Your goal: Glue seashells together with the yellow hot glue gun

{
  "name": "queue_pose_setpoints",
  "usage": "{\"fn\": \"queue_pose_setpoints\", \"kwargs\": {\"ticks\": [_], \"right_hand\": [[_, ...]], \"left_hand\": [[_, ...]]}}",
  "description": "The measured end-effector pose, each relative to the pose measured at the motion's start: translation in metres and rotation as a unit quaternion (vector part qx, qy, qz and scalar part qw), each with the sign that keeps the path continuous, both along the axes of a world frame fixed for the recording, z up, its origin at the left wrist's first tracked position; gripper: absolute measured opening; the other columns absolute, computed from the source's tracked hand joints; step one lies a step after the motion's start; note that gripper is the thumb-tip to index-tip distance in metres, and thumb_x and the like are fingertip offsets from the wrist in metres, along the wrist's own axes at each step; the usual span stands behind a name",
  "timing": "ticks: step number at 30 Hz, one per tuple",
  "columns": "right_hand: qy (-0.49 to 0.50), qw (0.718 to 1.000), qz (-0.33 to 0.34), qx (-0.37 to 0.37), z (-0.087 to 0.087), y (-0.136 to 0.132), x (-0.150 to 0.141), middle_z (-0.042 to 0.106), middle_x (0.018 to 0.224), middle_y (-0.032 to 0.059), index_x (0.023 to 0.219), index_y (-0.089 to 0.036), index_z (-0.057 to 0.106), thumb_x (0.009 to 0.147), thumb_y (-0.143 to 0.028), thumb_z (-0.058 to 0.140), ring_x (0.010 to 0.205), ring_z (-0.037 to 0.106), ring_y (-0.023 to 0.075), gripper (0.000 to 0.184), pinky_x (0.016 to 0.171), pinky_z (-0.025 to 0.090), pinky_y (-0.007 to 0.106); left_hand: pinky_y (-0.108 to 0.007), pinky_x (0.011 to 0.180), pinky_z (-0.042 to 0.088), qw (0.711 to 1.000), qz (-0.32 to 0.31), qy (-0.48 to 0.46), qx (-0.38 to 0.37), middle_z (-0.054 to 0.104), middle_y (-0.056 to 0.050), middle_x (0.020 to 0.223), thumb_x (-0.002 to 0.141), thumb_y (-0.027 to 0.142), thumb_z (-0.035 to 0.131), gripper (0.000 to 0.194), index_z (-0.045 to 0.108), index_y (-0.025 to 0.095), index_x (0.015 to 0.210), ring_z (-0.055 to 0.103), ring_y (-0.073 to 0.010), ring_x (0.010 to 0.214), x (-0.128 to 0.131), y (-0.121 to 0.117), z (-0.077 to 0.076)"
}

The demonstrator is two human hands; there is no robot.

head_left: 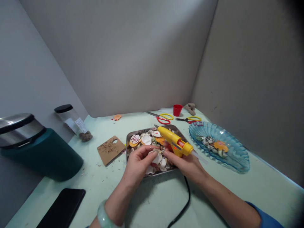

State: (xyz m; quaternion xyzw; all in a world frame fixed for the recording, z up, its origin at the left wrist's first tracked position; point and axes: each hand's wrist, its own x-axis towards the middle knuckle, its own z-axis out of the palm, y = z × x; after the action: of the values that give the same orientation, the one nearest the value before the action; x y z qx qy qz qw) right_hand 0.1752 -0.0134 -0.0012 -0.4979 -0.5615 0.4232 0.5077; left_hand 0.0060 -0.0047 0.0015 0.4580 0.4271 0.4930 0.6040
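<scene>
A white shell and a yellow glue gun, nozzle pointing away, were over the metal tray. The black cord lay nearest, the blue dish to the right, scissors beyond. The left hand pinched the shell; the right hand curled round the gun.

yellow glue gun, teal bottle, red cup, translucent blue dish

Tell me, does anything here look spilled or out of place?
Yes: dark crumbs litter the brown card and the green tabletop left of the metal tray, as if spilled. An orange shell also lies behind, apart from the tray's shells.
</scene>
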Motion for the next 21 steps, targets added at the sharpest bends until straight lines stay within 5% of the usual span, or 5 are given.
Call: {"fn": "queue_pose_setpoints", "kwargs": {"ticks": [7,14,21], "right_hand": [[0.01,1.0,-0.007,-0.004,0.001,-0.001,-0.002,0.075,0.093,0.0064,0.096,-0.019,0.07,0.078,-0.038,0.069,0.09,0.07,0.0264,0.027,0.083,0.055,0.038],[0.029,1.0,-0.006,0.003,-0.002,-0.001,-0.002,0.075,0.095,0.0074,0.097,-0.018,0.071,0.077,-0.041,0.072,0.09,0.07,0.0257,0.031,0.083,0.055,0.036],[0.043,0.999,0.013,-0.019,-0.016,0.002,0.004,0.067,0.076,0.0008,0.099,-0.021,0.071,0.081,-0.049,0.07,0.062,0.059,0.0146,0.033,0.057,0.049,0.027]], "left_hand": [[-0.023,0.053,0.055,1.0,-0.004,0.007,-0.013,0.07,-0.002,0.068,0.064,0.038,0.084,0.045,0.074,0.014,0.1,0.06,-0.0125,0.06,0.0,0.001,-0.002],[-0.022,0.049,0.054,1.0,0.013,-0.006,-0.016,0.071,-0.002,0.07,0.063,0.043,0.083,0.039,0.069,0.014,0.085,0.066,-0.0151,0.057,0.0,0.002,-0.004],[-0.019,0.043,0.048,0.998,0.056,0.001,-0.001,0.072,-0.003,0.077,0.068,0.042,0.079,0.045,0.068,0.014,0.102,0.069,-0.0165,0.058,-0.002,0.003,-0.004]]}}
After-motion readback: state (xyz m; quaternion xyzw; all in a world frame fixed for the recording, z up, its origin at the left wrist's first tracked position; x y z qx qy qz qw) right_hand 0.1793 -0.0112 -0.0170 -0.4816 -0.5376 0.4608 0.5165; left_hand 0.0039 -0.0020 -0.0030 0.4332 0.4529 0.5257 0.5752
